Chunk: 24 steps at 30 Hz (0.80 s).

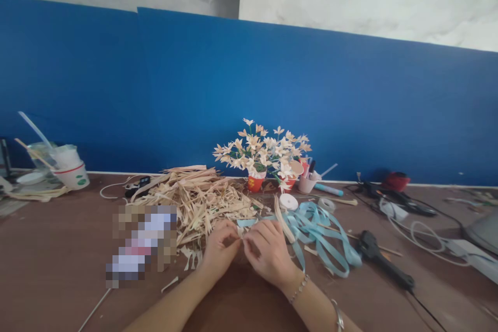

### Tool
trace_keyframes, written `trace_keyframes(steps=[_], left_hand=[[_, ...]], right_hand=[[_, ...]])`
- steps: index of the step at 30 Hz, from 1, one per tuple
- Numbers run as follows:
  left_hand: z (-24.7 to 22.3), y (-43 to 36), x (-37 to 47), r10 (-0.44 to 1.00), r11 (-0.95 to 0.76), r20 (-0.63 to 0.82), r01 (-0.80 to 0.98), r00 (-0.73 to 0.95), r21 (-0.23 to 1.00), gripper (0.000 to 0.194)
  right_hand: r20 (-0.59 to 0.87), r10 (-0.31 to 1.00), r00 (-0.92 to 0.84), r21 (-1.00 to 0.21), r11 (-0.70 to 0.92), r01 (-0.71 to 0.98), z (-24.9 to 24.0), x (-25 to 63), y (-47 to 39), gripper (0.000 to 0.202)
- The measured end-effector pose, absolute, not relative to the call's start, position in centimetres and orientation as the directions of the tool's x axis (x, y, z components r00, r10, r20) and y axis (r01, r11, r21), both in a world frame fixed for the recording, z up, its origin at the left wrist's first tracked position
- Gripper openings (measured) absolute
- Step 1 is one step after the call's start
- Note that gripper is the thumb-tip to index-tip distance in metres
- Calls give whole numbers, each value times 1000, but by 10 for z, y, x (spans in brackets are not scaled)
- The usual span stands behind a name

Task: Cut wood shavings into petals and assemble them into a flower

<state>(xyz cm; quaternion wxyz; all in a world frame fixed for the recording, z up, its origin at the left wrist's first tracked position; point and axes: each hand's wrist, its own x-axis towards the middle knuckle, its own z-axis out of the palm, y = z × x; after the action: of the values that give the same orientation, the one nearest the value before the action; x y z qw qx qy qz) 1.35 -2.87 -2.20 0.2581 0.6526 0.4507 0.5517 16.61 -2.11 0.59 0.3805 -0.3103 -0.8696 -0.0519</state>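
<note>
My left hand (223, 244) and my right hand (268, 251) meet above the table, fingertips pinched together almost touching. A small pale bit may lie between them, too small to name. Just beyond my left hand spreads a heap of dry straw-coloured husk strips (202, 192). Light blue ribbon (319, 233) lies in loose loops to the right of my right hand, and a curved pale husk strip (285, 220) rests close by it. Behind the hands, pale flowers with pointed petals (252, 148) stand in a small red pot (256, 181).
A black glue gun (383, 262) with a cord lies right of the ribbon. White rolls of tape (288, 202) sit behind my hands. Cables and a white power strip (474, 259) fill the far right. A paper cup (72, 174) stands left; a blue partition (175, 88) closes the back.
</note>
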Motion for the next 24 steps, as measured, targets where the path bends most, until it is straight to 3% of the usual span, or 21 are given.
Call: trace_keyframes(steps=[10,19,24], left_hand=[[-21,-31,15,865,-455,500,370,-31,810,16],[-25,-31,14,854,-471,520,402,-15,786,15],[-22,-29,11,863,-463,502,305,-57,832,12]], right_hand=[[683,578,-447,-244,757,606,11,164,-27,8],[687,534,-492,-178,780,599,10,158,-31,5],[720,597,-355,-356,756,549,14,165,-30,9]])
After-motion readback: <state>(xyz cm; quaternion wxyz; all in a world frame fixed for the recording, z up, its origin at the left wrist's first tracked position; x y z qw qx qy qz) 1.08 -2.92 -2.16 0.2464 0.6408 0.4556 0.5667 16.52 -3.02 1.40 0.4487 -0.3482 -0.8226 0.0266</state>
